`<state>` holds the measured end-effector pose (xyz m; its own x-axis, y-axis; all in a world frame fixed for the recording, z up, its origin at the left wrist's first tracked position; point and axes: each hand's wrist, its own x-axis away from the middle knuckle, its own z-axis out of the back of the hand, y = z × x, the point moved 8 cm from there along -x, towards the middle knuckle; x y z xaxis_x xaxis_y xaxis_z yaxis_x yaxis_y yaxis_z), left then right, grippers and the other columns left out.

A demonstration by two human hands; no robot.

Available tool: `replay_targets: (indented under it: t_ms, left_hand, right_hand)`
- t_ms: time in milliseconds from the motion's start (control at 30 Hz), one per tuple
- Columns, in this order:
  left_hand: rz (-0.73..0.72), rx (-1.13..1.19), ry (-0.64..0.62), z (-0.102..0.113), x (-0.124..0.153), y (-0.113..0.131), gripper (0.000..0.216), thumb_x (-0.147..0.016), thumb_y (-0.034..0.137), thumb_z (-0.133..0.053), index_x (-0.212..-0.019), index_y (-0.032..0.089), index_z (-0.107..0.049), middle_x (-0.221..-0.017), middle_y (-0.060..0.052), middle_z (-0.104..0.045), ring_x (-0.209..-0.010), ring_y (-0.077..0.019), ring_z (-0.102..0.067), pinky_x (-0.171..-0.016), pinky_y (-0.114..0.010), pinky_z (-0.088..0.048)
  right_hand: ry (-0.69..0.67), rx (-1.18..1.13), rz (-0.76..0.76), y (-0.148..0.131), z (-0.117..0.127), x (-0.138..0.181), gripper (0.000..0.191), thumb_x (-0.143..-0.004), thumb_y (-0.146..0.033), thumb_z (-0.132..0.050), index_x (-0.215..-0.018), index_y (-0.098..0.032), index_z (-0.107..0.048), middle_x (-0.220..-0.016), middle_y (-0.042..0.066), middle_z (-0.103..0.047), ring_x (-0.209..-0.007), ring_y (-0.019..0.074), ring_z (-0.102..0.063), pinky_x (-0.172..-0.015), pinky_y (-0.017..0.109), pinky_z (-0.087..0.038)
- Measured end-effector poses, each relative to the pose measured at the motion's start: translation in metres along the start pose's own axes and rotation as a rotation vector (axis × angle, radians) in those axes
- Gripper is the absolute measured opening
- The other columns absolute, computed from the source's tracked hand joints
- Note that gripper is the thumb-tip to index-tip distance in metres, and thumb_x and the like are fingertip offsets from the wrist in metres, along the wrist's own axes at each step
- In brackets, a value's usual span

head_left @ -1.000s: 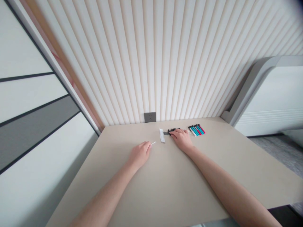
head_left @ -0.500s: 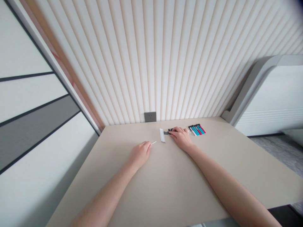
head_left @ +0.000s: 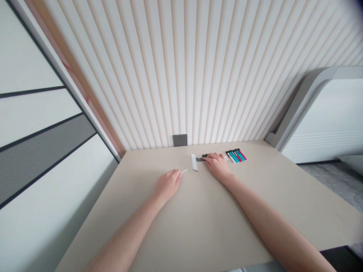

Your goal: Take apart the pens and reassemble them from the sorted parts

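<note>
Head view: two hands out over the worktop (head_left: pixel 181 226), both forearms reaching in from the bottom edge. The left hand (head_left: pixel 168 184) is curled with its knuckles up, pinching one thin white stick (head_left: pixel 184 171) that pokes out to the right. The right hand (head_left: pixel 217 165) is palm-down with fingers bent over some black pieces (head_left: pixel 205 155); can't tell if it's gripping one, or how many are under there. Between the hands there's a row of white sticks (head_left: pixel 194 162), maybe five, packed too tight to count properly. Small grey bits (head_left: pixel 199 159) sit right beside that row, number unclear. Past the right hand, about six colored tubes (head_left: pixel 236 155) with black ends: white, teal, red. One socket (head_left: pixel 180 140) on the wall behind.
</note>
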<state>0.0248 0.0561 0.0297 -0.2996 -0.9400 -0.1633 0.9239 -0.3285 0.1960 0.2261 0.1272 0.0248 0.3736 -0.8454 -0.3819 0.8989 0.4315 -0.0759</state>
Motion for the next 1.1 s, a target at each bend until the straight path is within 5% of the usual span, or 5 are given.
replay_targets:
  t_ms: [533,900,1100]
  left_hand:
    - [-0.001,0.009,-0.002,0.001,-0.001,0.0,0.03,-0.1,0.033,-0.031,-0.092,0.023,-0.058,-0.092,-0.004,-0.067,-0.082,-0.0183,-0.064,-0.067,-0.026,-0.04]
    - [-0.047,0.04,-0.026,0.003,0.001,0.007,0.028,-0.1,0.034,-0.034,-0.096,0.026,-0.061,-0.094,-0.003,-0.068,-0.087,-0.0185,-0.064,-0.072,-0.027,-0.043]
    - [-0.076,0.027,-0.01,0.002,0.001,0.008,0.029,-0.1,0.035,-0.034,-0.094,0.025,-0.061,-0.092,-0.003,-0.067,-0.086,-0.0187,-0.065,-0.071,-0.026,-0.043]
  right_hand:
    - [0.025,0.02,0.033,-0.004,0.009,0.002,0.03,-0.097,-0.026,-0.043,-0.116,-0.025,-0.065,-0.106,0.009,-0.065,-0.096,0.0223,-0.055,-0.082,0.037,-0.03]
    - [0.063,-0.258,0.367,-0.076,0.031,0.025,0.03,-0.099,-0.03,-0.04,-0.119,-0.024,-0.062,-0.104,0.008,-0.067,-0.097,0.019,-0.057,-0.089,0.035,-0.035]
    - [0.047,-0.321,0.393,-0.079,0.031,0.025,0.032,-0.101,-0.032,-0.037,-0.103,-0.022,-0.067,-0.094,0.007,-0.068,-0.093,0.0179,-0.057,-0.089,0.035,-0.034]
